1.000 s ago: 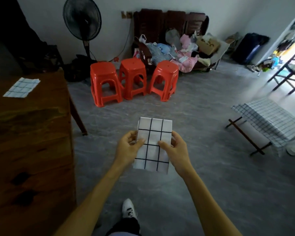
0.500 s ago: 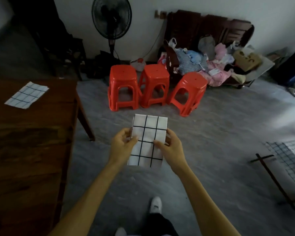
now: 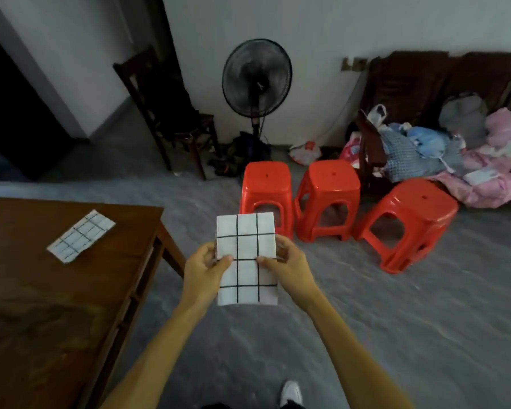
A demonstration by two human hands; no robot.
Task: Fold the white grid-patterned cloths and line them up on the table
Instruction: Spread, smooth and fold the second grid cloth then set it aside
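A: Where is the folded grid cloth [image 3: 246,258] relative to the grip?

B: It sits between both hands, held up over the grey floor [image 3: 366,320], just right of the desk [image 3: 56,305]. The left hand [image 3: 204,268] pinches its left edge, thumb on the face; the right hand [image 3: 289,268] pinches the right edge the same way. Both grips are narrow, closed on the cloth around mid-height, so the top and bottom of the cloth stick out far and near of the hands.

A: How many cloths do you count?

B: Two. The one in hand, and a second folded cloth [image 3: 81,236] lying flat on the desk, far-left of the hands, well apart from them.

A: Other counts?

B: Three red plastic stools [image 3: 328,199] on the far side, one black standing fan [image 3: 257,78], one white shoe [image 3: 291,394] near the bottom.

A: Any writing?

B: None I can read.
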